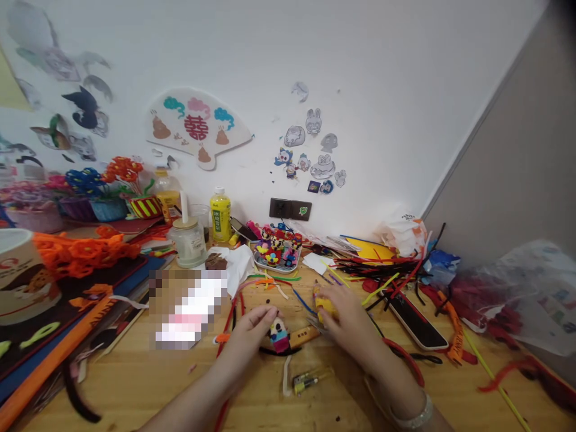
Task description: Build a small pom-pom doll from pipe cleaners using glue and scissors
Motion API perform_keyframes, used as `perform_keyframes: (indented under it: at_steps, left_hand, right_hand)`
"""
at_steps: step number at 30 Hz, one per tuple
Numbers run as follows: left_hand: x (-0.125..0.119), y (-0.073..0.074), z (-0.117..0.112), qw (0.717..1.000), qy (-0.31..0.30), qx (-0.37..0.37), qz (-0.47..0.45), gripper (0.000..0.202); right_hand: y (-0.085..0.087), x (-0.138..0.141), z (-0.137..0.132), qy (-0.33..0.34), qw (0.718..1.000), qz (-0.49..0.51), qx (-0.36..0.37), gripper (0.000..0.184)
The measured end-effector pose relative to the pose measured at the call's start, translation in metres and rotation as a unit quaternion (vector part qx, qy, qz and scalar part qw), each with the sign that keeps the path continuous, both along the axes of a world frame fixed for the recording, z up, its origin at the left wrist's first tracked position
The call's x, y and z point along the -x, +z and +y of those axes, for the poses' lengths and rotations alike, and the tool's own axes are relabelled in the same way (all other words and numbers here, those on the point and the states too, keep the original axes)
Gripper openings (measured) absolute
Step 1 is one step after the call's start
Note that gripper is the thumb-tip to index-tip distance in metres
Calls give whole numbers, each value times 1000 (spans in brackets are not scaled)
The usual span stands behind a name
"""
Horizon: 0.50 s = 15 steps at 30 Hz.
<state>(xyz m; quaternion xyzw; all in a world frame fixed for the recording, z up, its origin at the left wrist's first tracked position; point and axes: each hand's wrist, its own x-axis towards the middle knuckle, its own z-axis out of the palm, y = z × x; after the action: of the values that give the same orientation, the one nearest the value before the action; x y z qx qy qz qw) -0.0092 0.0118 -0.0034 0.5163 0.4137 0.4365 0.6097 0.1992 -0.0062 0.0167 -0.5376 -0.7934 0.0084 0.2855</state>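
Pinched in the fingertips of my left hand [254, 324] is a small fuzzy figure [279, 337] with white, pink, blue and black parts. It is held just above the wooden table. My right hand [339, 306] curls, palm down, over a pair of scissors [316, 324], of which a grey metal part shows. A yellow object [324, 303] sits against its fingers; what it is I cannot make out. Between the hands lies a flat tan strip with small dark holes [305, 335]. A dark pipe cleaner [288, 352] curves beneath the figure.
Nearer me lie a yellow-and-metal tool [310, 379] and a pale strip [287, 375]. Behind the hands stands a tray [276, 268] of small colourful figures. Pipe cleaners [373, 267] pile up at right, beside a dark phone-like slab [416, 321]. A yellow bottle [220, 216] and glass jar [188, 243] stand at back left.
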Motion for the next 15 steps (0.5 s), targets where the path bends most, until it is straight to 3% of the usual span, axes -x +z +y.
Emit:
perform_keyframes:
  at_steps: [3,9,15]
  left_hand:
    - [-1,0,-2,997,-6,35,-63,28]
    - [-2,5,-6,993,-34,55,-102,24]
    - [-2,7,-5,996,-18,45,-78,24]
  right_hand:
    - [-12,-28,12,-89,995,-44,22,48]
    - [-28,-29,21,-75,992,-68,74,38]
    - [-26,-29,25,-106,987,117,17,37]
